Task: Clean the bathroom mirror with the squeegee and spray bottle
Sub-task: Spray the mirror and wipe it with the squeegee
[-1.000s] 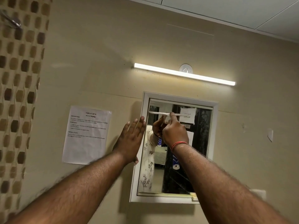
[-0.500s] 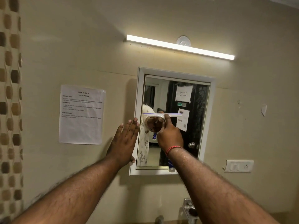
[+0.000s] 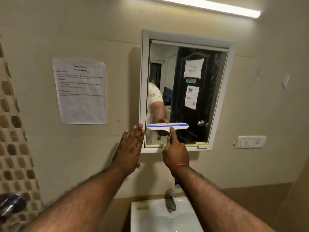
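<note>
A white-framed mirror (image 3: 222,91) hangs on the beige wall. My right hand (image 3: 175,152) grips a white squeegee (image 3: 167,126) with a blue blade, pressed flat against the lower left part of the glass, blade level. My left hand (image 3: 129,148) lies flat with fingers together against the wall and the mirror's left frame edge, holding nothing. A small blue and white piece of a bottle (image 3: 176,182) shows beside my right wrist, mostly hidden; I cannot tell if it is the spray bottle.
A white sink (image 3: 150,218) with a metal tap (image 3: 170,200) sits below the mirror. A printed sheet (image 3: 81,91) is taped to the wall at left. A switch plate (image 3: 250,141) is at right, a light bar (image 3: 217,6) above.
My right hand has drawn the squeegee down the glass from near the top to the lower part. My left hand stayed on the frame edge. The view has tilted down, showing the sink.
</note>
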{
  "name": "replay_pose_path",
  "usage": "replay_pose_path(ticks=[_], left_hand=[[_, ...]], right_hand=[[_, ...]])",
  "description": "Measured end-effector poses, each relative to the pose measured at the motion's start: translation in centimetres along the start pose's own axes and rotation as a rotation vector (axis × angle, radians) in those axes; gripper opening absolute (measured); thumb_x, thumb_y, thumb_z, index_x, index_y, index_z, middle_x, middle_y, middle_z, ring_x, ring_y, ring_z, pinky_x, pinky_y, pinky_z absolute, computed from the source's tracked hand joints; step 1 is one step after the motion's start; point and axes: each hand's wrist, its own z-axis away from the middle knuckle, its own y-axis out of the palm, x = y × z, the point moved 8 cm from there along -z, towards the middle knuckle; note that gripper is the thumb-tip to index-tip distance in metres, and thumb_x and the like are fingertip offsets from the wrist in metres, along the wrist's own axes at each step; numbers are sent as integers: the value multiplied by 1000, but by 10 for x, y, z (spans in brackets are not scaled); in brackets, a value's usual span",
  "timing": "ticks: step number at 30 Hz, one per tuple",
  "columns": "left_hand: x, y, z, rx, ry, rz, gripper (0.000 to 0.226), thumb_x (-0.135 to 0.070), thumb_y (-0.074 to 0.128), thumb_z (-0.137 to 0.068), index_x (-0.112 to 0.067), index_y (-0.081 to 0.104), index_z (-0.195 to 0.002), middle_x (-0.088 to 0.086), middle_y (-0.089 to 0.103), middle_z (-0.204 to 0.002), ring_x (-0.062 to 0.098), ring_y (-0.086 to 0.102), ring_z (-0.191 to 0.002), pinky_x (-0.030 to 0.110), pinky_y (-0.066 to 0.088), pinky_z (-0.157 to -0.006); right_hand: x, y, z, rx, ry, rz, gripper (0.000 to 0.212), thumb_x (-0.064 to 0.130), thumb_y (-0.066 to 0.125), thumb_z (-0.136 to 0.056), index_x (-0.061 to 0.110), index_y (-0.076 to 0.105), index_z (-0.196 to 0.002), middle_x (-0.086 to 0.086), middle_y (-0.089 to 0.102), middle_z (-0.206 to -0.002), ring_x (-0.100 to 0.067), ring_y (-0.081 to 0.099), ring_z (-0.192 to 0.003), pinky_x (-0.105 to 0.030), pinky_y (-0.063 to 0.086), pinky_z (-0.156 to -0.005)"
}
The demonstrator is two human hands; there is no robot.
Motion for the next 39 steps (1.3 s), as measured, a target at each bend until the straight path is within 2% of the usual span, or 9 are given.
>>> replay_pose_path(ticks=[6,16,21,29,32,36,39], left_hand=[[-8,27,17,29,8,42,170,-68,96,-68,-2,-24,-170,19,-31,-180,38,-19,-171,58,5,-138],[-20,58,32,66,5,41,167,-68,94,-70,-2,-22,-171,19,-29,-181,38,-14,-172,59,6,-138],[-22,66,32,80,1,15,165,-70,91,-73,-1,-24,-170,20,-30,-181,38,-13,-172,60,7,-137],[-30,76,43,92,-2,29,162,-68,89,-78,-1,-27,-168,20,-34,-179,39,-10,-172,61,5,-137],[-30,77,49,114,9,23,161,-67,88,-79,-1,-30,-167,21,-36,-178,39,-13,-172,62,3,-137],[-30,74,55,172,18,14,156,-67,82,-87,0,-36,-163,23,-42,-174,42,-22,-169,63,-4,-135],[-29,72,59,198,12,38,151,-67,78,-90,0,-36,-163,24,-47,-171,43,-27,-167,64,-9,-135]], right_hand=[[-28,29,24,41,45,20,62,34,38,-110,50,15,-165,-14,74,-97,-36,69,-84,-47,60,-75],[-42,46,43,56,96,18,56,39,33,-113,47,19,-166,-11,72,-94,-32,68,-80,-44,60,-73],[-46,49,43,68,116,37,55,39,33,-113,45,21,-167,-14,73,-97,-32,64,-78,-39,53,-69],[-40,43,42,107,139,70,54,39,32,-113,43,25,-167,-15,74,-108,-35,70,-92,-43,58,-79],[-36,40,38,147,146,87,54,38,32,-113,42,26,-166,-11,73,-107,-30,69,-92,-42,58,-78],[-24,33,31,243,163,96,62,28,44,-107,36,30,-167,-10,72,-124,-28,69,-108,-47,61,-94],[-13,24,24,310,182,136,67,22,51,-104,31,32,-167,-13,64,-145,-32,63,-128,-45,54,-108]])
